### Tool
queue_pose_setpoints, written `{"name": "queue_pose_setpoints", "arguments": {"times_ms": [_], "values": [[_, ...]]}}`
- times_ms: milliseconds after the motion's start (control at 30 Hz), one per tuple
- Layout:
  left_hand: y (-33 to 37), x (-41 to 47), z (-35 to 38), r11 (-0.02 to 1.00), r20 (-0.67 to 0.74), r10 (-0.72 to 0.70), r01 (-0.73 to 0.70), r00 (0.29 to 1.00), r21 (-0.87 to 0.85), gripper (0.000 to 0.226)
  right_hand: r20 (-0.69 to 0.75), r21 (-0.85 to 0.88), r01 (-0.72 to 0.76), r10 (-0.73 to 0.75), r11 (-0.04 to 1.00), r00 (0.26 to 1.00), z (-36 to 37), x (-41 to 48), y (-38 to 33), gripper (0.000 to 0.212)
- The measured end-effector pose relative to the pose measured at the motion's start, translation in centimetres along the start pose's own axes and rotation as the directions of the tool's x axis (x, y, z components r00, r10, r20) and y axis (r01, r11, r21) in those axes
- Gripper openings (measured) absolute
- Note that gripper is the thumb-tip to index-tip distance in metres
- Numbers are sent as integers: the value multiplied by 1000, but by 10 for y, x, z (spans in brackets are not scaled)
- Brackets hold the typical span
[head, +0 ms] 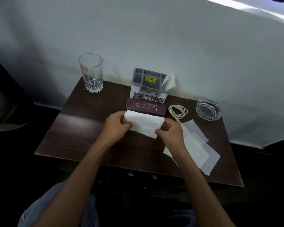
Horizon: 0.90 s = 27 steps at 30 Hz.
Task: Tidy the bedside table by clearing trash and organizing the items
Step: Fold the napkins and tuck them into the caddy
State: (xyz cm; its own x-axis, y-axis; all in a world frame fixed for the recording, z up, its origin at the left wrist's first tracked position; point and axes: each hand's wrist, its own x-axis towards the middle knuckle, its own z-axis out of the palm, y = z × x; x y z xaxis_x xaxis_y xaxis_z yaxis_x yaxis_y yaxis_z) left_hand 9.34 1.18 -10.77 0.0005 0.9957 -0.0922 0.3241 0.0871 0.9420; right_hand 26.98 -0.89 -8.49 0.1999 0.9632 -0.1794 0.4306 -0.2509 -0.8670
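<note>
Over the middle of the dark bedside table (82, 135) a folded white tissue (143, 124) is held between both hands. My left hand (116, 126) pinches its left edge and my right hand (170, 131) pinches its right edge. Just behind it lies a maroon spectacle case (145, 106). Two more white tissues (198, 149) lie flat on the table to the right, partly under my right forearm. A grey and white organiser box (148, 86) stands at the back with a tissue (169, 81) stuck in its right compartment.
A clear drinking glass (91, 72) stands at the back left corner. A coiled white cable (178, 111) lies right of the case, and a glass ashtray (208, 109) sits at the back right. The wall runs close behind the table.
</note>
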Motion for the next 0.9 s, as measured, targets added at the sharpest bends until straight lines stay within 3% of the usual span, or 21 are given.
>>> {"name": "queue_pose_setpoints", "arguments": {"times_ms": [233, 333, 433, 533, 667, 900], "values": [[2, 0, 0, 999, -24, -45, 45, 999, -18, 23, -23, -35, 21, -22, 999, 999, 0, 3, 1, 16], [3, -1, 1, 998, -25, -59, 59, 998, -14, 22, -22, -2, -7, 6, 1000, 1000, 1, 3, 2, 15], [4, -1, 0, 987, 16, -108, 109, 994, -120, 20, -29, 89, -30, 33, 996, 999, -7, 4, -4, 1], [4, -1, 0, 956, 90, -147, 165, 985, -242, 17, 28, 211, -123, 120, 970, 992, -18, 6, -9, 16], [8, -3, 2, 930, 142, -163, 200, 976, -309, 18, 184, 308, -230, 179, 923, 966, -27, 6, -8, 17], [9, -3, 2, 902, 195, -178, 239, 965, -361, 15, 141, 457, -247, 204, 855, 969, -27, 7, -8, 24]]}}
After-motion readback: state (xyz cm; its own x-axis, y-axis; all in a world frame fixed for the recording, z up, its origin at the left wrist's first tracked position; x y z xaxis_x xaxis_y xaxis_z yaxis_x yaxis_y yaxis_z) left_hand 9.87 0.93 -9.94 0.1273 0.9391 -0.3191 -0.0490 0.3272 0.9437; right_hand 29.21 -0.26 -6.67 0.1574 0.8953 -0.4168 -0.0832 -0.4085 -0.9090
